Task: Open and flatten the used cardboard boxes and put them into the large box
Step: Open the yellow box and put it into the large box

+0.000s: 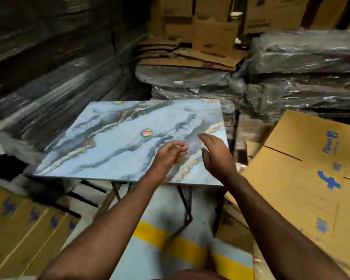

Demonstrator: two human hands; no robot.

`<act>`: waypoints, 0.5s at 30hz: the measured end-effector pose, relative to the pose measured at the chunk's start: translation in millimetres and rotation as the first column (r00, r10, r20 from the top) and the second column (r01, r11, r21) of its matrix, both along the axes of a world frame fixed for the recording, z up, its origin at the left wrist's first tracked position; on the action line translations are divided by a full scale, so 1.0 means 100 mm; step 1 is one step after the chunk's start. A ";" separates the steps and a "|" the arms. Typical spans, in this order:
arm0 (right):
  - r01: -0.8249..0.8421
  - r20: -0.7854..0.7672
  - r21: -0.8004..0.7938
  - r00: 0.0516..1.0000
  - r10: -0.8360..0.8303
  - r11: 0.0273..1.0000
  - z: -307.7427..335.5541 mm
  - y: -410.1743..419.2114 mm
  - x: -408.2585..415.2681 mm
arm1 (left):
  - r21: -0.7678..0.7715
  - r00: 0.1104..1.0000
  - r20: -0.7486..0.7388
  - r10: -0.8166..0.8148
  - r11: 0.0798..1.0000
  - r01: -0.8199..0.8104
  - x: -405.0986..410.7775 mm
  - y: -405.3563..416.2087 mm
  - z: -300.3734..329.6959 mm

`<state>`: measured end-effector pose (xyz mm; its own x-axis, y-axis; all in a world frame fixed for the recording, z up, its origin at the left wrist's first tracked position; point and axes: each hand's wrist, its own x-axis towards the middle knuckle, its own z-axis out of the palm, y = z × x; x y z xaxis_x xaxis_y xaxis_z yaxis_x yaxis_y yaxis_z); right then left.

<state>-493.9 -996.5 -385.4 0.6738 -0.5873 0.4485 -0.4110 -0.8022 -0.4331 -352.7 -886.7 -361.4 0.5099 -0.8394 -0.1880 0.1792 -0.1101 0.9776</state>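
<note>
Our hands, the left hand (pixel 171 153) loosely curled and the right hand (pixel 214 154) flat, hover empty above the tabletop (pixel 109 142), whose right edge adjoins the cardboard box (pixel 303 178), likely light, stiff, best gripped by flap edges.

Marble-patterned blue tabletop (pixel 117 138) lying at centre, carrying a small round red-and-green sticker (pixel 147 132). Black metal legs (pixel 185 203) showing beneath it toward 6 o'clock, standing on a pale floor crossed by a yellow stripe (pixel 170 242). Plastic-wrapped bundles (pixel 303 77) stacking up at 2 o'clock.
</note>
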 end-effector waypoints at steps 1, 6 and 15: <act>-0.053 0.032 -0.016 0.998 0.053 0.998 0.08 0.13 0.31 | -0.018 0.999 0.029 0.035 0.999 -0.035 0.25 0.23 0.07; -0.305 0.160 -0.110 0.934 0.320 0.946 0.37 1.04 1.83 | -0.020 0.969 0.162 0.187 0.982 -0.186 1.36 1.52 0.21; -0.712 0.125 -0.111 0.682 0.721 0.693 0.32 2.91 3.68 | 0.031 0.709 0.160 0.687 0.714 -0.699 2.53 3.60 -0.02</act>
